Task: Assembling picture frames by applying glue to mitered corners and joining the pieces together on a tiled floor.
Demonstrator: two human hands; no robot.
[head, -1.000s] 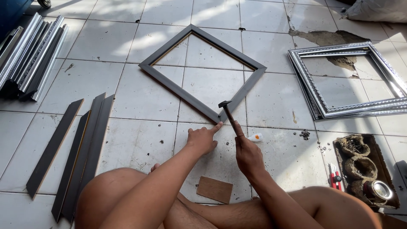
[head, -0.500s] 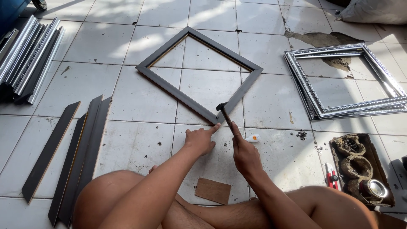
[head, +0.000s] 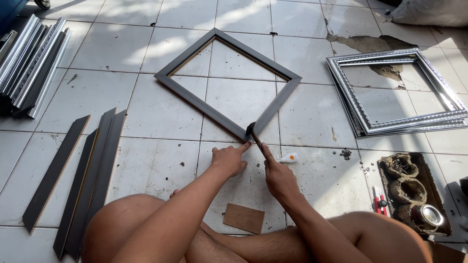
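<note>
Hammer [head: 254, 137] clamped in right hand [head: 279, 178], head at near corner of dark frame [head: 228, 78] on floor, handle running back toward the body. Left hand [head: 229, 159] holds nothing, fingertip touching that corner from the left.

Dark grey frame [head: 195, 100] with pale inner edge, silver beaded-pattern frames [head: 358, 109], dark grey strips [head: 100, 160] edged tan, shiny silver mouldings [head: 29, 63], white speckled floor tiles [head: 161, 160], brown board piece [head: 243, 217], small white bottle [head: 289, 158] with orange tip
</note>
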